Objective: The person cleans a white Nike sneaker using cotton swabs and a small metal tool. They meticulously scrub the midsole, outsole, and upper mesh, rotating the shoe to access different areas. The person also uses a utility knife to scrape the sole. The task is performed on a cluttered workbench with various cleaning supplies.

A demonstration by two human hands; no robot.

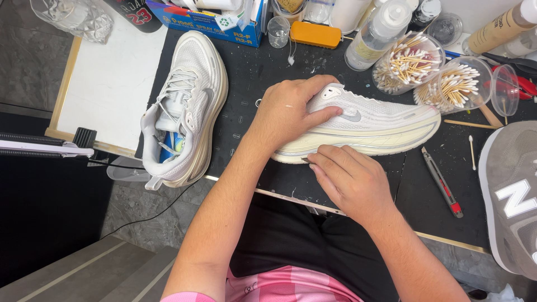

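Observation:
A white running shoe [380, 120] lies on its side on the black work mat [246, 84], sole edge toward me. My left hand [288, 112] presses down on its heel part, fingers spread over the upper. Against the cream midsole, my right hand [347, 179] pinches a small dark object, too small to identify. The matching white shoe [187, 106] stands apart at the left, laces loose.
Two clear cups of cotton swabs [408, 61] stand at the back right, beside bottles and an orange block [316, 33]. A red and grey utility knife [442, 182] lies right of my hand. A grey sneaker [512, 196] sits at the right edge.

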